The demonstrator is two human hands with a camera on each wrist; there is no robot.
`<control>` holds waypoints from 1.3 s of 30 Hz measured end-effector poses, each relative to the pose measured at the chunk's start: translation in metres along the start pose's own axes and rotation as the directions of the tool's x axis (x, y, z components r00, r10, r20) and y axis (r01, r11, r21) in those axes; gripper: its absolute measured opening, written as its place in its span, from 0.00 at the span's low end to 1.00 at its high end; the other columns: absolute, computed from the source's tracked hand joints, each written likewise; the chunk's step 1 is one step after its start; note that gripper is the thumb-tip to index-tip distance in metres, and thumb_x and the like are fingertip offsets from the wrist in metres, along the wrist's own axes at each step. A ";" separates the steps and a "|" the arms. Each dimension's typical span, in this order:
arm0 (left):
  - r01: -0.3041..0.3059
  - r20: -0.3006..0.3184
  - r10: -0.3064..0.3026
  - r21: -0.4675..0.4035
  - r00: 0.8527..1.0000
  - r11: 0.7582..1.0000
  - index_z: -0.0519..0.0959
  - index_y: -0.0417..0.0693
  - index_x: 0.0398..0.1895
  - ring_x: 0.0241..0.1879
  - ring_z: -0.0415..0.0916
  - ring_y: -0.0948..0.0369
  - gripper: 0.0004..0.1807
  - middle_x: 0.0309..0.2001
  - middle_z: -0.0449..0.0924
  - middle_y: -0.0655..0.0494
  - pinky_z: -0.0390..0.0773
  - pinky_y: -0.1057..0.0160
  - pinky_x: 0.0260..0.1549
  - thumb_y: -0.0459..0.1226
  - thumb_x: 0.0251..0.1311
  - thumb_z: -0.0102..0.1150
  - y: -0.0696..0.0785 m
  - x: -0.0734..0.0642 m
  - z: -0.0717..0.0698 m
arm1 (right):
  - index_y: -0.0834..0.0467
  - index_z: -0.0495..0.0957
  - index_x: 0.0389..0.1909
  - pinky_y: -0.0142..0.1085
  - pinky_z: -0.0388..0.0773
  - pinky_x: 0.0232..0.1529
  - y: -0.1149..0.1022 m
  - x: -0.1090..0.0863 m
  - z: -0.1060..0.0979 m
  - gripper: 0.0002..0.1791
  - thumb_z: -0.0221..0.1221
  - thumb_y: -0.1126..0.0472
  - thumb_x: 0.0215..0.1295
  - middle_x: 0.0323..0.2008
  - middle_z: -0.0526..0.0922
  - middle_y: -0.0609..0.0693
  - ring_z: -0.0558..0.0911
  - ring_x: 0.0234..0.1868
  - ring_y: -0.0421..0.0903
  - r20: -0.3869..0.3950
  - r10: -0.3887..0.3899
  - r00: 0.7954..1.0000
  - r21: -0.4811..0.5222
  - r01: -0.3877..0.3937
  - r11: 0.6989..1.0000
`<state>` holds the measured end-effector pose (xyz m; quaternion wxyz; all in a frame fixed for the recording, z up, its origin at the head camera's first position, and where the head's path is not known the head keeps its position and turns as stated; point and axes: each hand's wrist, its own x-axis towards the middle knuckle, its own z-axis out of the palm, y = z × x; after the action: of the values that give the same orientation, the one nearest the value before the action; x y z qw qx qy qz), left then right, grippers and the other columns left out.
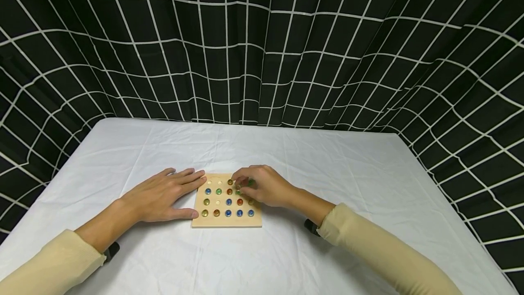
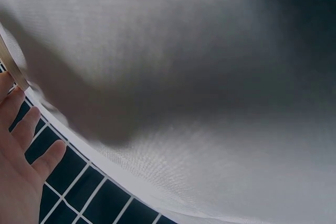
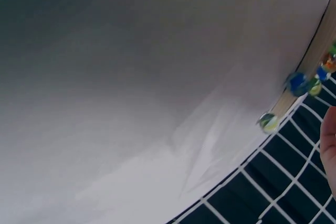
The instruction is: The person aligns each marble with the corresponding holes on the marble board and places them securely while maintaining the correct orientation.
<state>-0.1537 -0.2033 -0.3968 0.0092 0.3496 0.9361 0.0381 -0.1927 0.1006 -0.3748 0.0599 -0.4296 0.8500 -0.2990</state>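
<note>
A square wooden board (image 1: 224, 222) lies on the white cloth, with coloured glass marbles, among them a blue marble (image 1: 228, 213) and a red marble (image 1: 239, 202), sitting in rows of round hollows. My left hand (image 1: 165, 193) rests at the board's left side, fingers spread, with the thumb and fingertips right at its edge. Over the upper right part of the board, my right hand (image 1: 268, 188) pinches a small clear marble (image 1: 238, 187) between thumb and fingers. That hand hides some hollows on the right. In the right wrist view, another blue marble (image 3: 297, 84) shows on the board.
White cloth (image 1: 327, 172) covers the table around the board. A black curtain with white grid lines (image 1: 262, 58) hangs behind the table and along both sides. Dark wrist cameras sit under both wrists, the right camera (image 1: 312, 227) close above the cloth.
</note>
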 end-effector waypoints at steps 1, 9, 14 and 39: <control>-0.001 0.000 0.001 -0.001 1.000 1.000 0.62 0.53 0.76 0.74 0.58 0.52 0.49 0.75 0.60 0.58 0.62 0.39 0.66 0.73 0.61 0.42 0.000 0.000 0.000 | 0.60 0.81 0.51 0.36 0.80 0.48 -0.001 0.001 0.001 0.15 0.66 0.68 0.63 0.42 0.87 0.46 0.83 0.45 0.40 0.004 -0.004 1.000 -0.002 0.004 1.000; -0.003 -0.006 0.003 -0.001 1.000 1.000 0.62 0.53 0.76 0.73 0.58 0.52 0.49 0.75 0.60 0.58 0.62 0.39 0.65 0.74 0.60 0.42 -0.001 0.000 -0.001 | 0.57 0.80 0.53 0.32 0.77 0.49 -0.012 0.009 0.007 0.16 0.66 0.64 0.65 0.43 0.86 0.43 0.82 0.44 0.38 0.054 -0.013 0.998 -0.057 0.016 0.998; -0.007 -0.013 0.007 -0.003 1.000 1.000 0.63 0.53 0.76 0.73 0.58 0.52 0.49 0.75 0.60 0.58 0.62 0.39 0.65 0.73 0.60 0.43 -0.001 0.000 -0.002 | 0.56 0.81 0.54 0.32 0.75 0.53 -0.019 0.012 0.012 0.16 0.66 0.63 0.65 0.42 0.86 0.41 0.81 0.46 0.36 0.078 -0.027 0.997 -0.083 0.033 0.996; -0.007 -0.011 0.007 -0.007 1.000 1.000 0.64 0.52 0.76 0.73 0.59 0.52 0.49 0.75 0.60 0.58 0.62 0.38 0.65 0.73 0.61 0.42 -0.001 -0.001 -0.001 | 0.54 0.82 0.55 0.32 0.74 0.53 -0.030 0.022 0.028 0.16 0.64 0.61 0.67 0.44 0.85 0.41 0.80 0.43 0.36 0.118 -0.063 0.991 -0.176 0.083 0.981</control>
<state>-0.1535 -0.2045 -0.3954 0.0053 0.3525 0.9348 0.0434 -0.1758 0.0579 -0.3772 0.0572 -0.4802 0.8525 -0.1983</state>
